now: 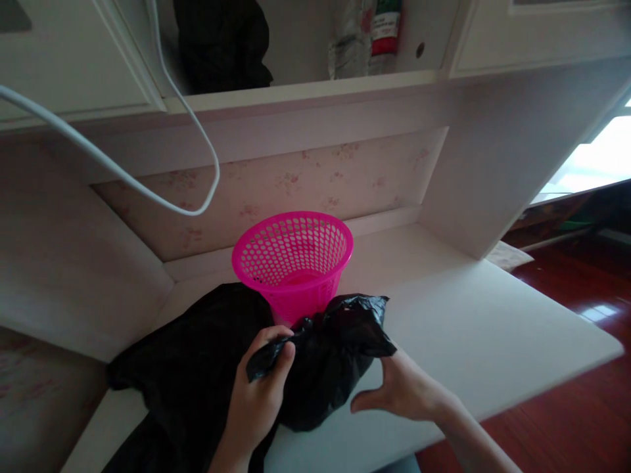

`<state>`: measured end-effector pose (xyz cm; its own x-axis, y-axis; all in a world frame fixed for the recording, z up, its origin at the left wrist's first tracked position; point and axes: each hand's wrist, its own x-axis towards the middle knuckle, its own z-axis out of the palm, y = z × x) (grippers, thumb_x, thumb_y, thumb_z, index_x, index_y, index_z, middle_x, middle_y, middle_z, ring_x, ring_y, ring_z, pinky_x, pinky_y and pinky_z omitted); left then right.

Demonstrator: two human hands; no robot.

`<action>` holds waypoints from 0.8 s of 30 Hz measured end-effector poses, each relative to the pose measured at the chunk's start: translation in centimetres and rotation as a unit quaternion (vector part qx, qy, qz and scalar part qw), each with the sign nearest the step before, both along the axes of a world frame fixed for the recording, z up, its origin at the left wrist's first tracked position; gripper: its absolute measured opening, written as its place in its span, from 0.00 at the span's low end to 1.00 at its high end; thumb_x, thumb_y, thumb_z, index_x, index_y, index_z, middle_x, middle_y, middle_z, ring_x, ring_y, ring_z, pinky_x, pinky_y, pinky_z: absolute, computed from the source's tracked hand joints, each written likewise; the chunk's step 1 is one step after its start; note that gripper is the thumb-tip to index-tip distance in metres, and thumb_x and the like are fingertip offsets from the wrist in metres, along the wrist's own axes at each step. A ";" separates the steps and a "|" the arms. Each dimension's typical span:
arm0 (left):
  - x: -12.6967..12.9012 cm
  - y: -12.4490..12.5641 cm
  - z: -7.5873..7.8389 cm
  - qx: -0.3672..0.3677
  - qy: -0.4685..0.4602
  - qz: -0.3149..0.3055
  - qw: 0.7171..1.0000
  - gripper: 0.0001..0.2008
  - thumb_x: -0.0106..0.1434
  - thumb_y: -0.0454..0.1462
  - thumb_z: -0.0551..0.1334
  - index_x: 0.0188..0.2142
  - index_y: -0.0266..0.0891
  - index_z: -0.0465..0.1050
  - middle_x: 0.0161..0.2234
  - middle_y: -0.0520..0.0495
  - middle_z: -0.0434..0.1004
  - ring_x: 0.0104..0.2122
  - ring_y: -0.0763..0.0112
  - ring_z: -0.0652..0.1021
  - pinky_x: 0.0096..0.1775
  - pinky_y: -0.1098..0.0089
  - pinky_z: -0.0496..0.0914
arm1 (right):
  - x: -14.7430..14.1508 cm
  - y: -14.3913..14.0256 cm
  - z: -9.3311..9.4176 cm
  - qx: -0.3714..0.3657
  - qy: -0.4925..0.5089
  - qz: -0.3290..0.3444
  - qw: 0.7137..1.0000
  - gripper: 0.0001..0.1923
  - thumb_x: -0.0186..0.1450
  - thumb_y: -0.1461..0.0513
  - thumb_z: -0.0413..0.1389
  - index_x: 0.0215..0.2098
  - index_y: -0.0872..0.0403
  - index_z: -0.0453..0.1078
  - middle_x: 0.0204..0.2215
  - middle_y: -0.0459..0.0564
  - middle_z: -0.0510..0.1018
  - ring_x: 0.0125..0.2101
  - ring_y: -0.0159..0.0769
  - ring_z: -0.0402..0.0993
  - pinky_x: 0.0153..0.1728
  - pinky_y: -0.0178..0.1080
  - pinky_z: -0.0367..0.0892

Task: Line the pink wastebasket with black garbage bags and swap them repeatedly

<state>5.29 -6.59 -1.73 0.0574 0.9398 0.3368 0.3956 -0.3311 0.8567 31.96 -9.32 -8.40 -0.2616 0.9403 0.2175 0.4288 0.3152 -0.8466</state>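
My left hand [260, 387] pinches a gathered end of a black plastic bag [320, 384], thumb pressed on top. The bag is bunched and knotted-looking at its top, with a loose flap spreading to the right. What it contains, if anything, is hidden. At the bag's right side is my right hand [394, 387], its thumb spread away and its other fingers partly hidden behind the flap. Just behind the bag stands a bright pink perforated plastic basket [300, 282], with nothing visible inside. Left of my left hand lies a spread-out black cloth or bag [197, 368].
A white cable [192, 211] hangs in a loop at upper left. Above, an open shelf [305, 95] holds a dark bundle [221, 46], a clear package [350, 39] and a red-and-green container [385, 29]. The white desk [473, 315] ends at a rounded right edge above a red-brown floor.
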 end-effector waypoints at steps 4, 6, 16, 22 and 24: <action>-0.1 -1.1 -0.1 0.021 -0.040 -0.039 0.998 0.13 0.70 0.47 0.63 0.38 0.42 0.79 0.34 0.49 0.83 0.37 0.70 0.83 0.43 0.77 0.76 | -0.9 2.3 0.4 0.111 -0.102 0.007 0.989 0.61 0.56 0.41 0.70 0.76 0.48 0.46 0.69 0.64 0.63 0.69 0.63 0.56 0.68 0.68 0.52; -0.3 -1.3 -0.3 0.015 -0.056 -0.062 0.996 0.12 0.69 0.47 0.64 0.39 0.42 0.79 0.36 0.48 0.83 0.39 0.69 0.84 0.46 0.76 0.76 | -1.2 3.0 1.2 0.127 -0.147 0.088 0.977 0.58 0.58 0.42 0.68 0.76 0.50 0.46 0.68 0.65 0.65 0.68 0.63 0.58 0.69 0.72 0.41; -2.1 -2.3 -8.8 -0.043 0.043 0.060 0.996 0.23 0.70 0.51 0.59 0.54 0.37 0.74 0.52 0.34 0.82 0.55 0.50 0.81 0.57 0.49 0.75 | 0.0 1.8 3.6 0.130 -0.059 0.090 0.986 0.12 0.67 0.55 0.56 0.46 0.52 0.69 0.37 0.54 0.76 0.36 0.41 0.75 0.36 0.39 0.70; -6.7 -2.1 -16.4 0.024 0.276 0.146 0.950 0.29 0.74 0.52 0.51 0.58 0.30 0.72 0.56 0.29 0.79 0.55 0.44 0.80 0.55 0.41 0.75 | 5.1 -0.1 6.4 0.161 -0.092 0.009 0.983 0.06 0.73 0.58 0.54 0.44 0.50 0.72 0.34 0.51 0.80 0.32 0.37 0.79 0.33 0.34 0.71; -8.1 -1.9 -18.2 0.082 0.340 0.137 0.927 0.28 0.74 0.50 0.51 0.57 0.29 0.73 0.55 0.29 0.80 0.53 0.45 0.82 0.52 0.44 0.77 | 7.5 -1.2 7.0 0.163 -0.119 -0.043 0.979 0.09 0.69 0.57 0.57 0.46 0.49 0.74 0.37 0.52 0.82 0.36 0.41 0.81 0.36 0.36 0.74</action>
